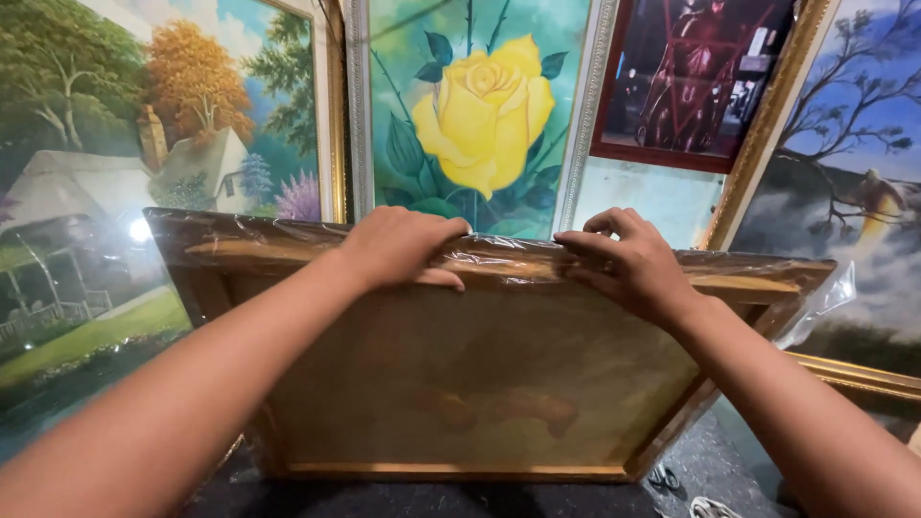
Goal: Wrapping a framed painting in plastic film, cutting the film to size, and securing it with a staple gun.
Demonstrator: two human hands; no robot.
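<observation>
A framed painting (480, 384) with a gold-brown frame stands tilted in front of me, its brownish canvas facing me. Clear plastic wrap (259, 235) covers its top edge and hangs off the right corner. My left hand (403, 245) is curled over the top rail near the middle, fingers hooked behind it. My right hand (628, 259) rests on the same rail just to the right, fingers pinching at the plastic there.
Behind stand other framed paintings: a cottage landscape (125, 163) at left, a yellow rose (480, 115) in the middle, a dark red picture (700, 77) above right, and a tree-and-sky scene (854, 144) at far right. A dark floor (691, 470) lies below.
</observation>
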